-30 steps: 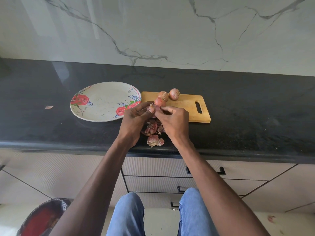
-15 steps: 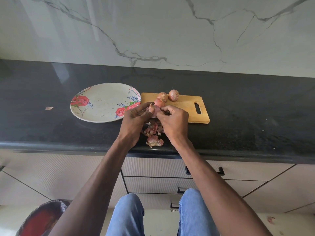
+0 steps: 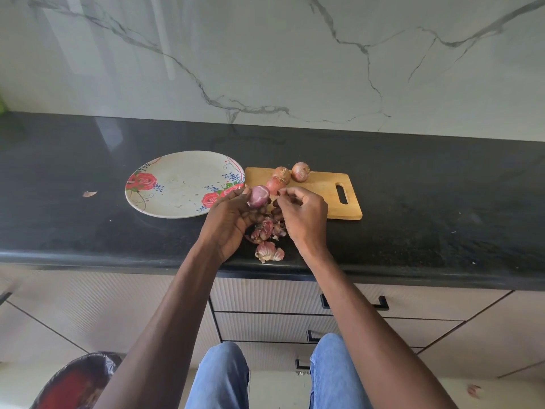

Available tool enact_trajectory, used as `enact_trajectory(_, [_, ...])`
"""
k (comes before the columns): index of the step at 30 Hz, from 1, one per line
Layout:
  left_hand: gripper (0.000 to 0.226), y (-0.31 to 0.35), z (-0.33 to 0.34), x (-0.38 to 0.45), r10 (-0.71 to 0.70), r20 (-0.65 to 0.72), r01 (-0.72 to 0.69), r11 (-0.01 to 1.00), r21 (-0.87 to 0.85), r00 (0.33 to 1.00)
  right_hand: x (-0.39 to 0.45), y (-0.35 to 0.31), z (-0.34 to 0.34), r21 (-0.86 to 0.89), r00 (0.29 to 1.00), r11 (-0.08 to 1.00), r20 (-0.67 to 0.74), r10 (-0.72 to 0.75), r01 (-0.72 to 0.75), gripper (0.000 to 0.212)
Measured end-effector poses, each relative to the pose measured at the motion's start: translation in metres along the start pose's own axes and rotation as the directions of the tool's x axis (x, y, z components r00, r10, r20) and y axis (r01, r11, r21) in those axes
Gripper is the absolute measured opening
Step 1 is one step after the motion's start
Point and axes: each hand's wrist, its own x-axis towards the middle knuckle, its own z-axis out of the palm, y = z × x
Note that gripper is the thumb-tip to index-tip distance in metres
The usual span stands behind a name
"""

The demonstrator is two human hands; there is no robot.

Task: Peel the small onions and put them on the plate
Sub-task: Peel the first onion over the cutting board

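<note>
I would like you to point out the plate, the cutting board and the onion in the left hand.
floral plate (image 3: 177,184), head view, bare centre of its surface.
wooden cutting board (image 3: 321,187), head view, bare top near the handle slot.
peeled onion (image 3: 258,196), head view, its exposed purple side.

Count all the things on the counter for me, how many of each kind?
Onions with skin on, on the board: 3
Peeled onion in the left hand: 1
Plate: 1
Cutting board: 1
Total: 6, plus loose peels.
</note>
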Motion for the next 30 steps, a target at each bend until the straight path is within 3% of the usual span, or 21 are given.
enact_trajectory(5, [0.011,-0.001,-0.001,0.001,0.012,-0.002,-0.012,0.999,-0.035,1.000,0.000,0.007,0.005,-0.154,0.981,0.969,0.042,-0.189,0.193,0.011])
enact_trajectory(9, [0.019,-0.003,-0.004,0.002,0.051,0.017,-0.051,0.998,-0.034,0.999,0.004,0.007,0.003,-0.015,0.994,0.997,0.079,-0.072,0.074,0.036])
enact_trajectory(11, [0.028,-0.004,-0.003,0.002,0.069,0.047,-0.068,0.998,-0.013,0.997,0.006,0.007,0.002,0.001,0.993,1.000,0.112,-0.027,0.027,0.038])
enact_trajectory(21, [0.030,-0.007,0.003,-0.001,0.099,0.050,-0.106,0.983,0.148,0.994,-0.002,0.009,0.008,-0.044,0.990,0.989,0.045,-0.137,0.139,0.018])
enact_trajectory(24, [0.019,-0.007,0.004,-0.002,0.110,0.051,-0.117,0.979,0.165,0.993,-0.001,0.015,0.010,-0.108,0.983,0.977,0.034,-0.183,0.185,0.022])
enact_trajectory(30, [0.019,-0.006,0.004,-0.003,0.121,0.070,-0.133,0.970,0.203,0.990,-0.002,0.014,0.011,-0.201,0.974,0.953,0.013,-0.228,0.225,0.030])
